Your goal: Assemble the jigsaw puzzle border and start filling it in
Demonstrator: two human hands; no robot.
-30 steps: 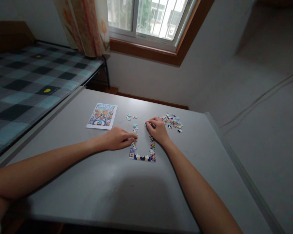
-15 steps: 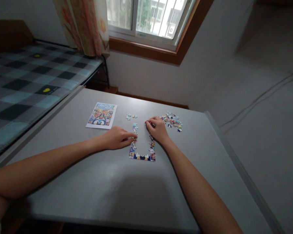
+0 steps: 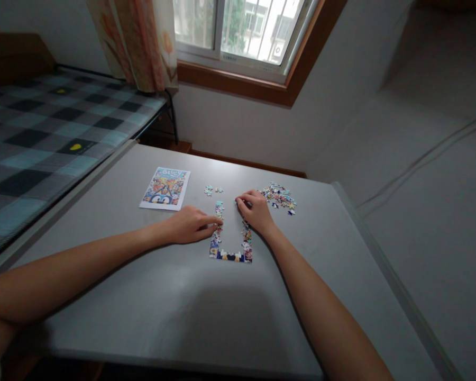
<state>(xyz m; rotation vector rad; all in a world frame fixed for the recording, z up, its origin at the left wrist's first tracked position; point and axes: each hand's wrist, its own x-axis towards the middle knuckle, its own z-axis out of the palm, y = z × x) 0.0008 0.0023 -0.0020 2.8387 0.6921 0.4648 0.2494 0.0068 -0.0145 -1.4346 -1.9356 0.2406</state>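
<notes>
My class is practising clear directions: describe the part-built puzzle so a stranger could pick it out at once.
Start at the table by the window. Near its middle, by the left hand and right hand, lies the part-built puzzle. Unlike the sheet on the left and the loose pile on the right, it forms a U, open toward the window.

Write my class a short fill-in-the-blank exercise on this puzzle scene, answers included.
1. The heap of puzzle pieces lies nearer the ____ hand.
2. The left hand has a finger at the ____ side of the U-shaped border.
3. Pieces run along ____ sides of that border.

Missing words: right; left; three.
</notes>
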